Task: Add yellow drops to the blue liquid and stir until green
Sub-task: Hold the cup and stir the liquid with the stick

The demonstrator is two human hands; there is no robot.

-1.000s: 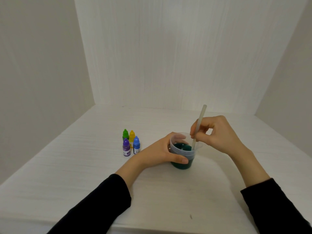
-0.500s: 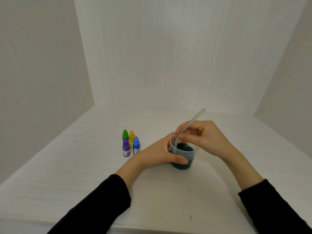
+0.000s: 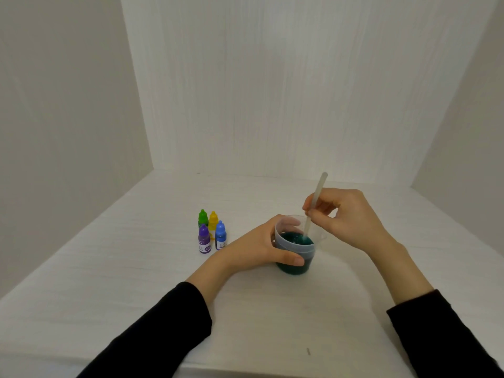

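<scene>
The clear plastic cup (image 3: pixel 296 248) is standing upright on the white table (image 3: pixel 136 268), slightly right of centre, and is holding dark green liquid (image 3: pixel 294 239). The left hand (image 3: pixel 256 248) is gripping the cup from its left side, the thumb curling across the near wall and the fingers wrapping round the far rim. The right hand (image 3: pixel 346 216) is pinching a pale stirring stick (image 3: pixel 315 207) between thumb and curled fingers just above the cup; the stick is tilting to the upper right, its lower end dipping into the liquid. Four small dropper bottles are standing in a tight cluster to the left of the cup, apart from it: green (image 3: pixel 203 218) and yellow (image 3: pixel 213 220) behind, purple (image 3: pixel 204 239) and blue (image 3: pixel 220 236) in front. Both forearms are wearing black sleeves (image 3: pixel 163 331).
</scene>
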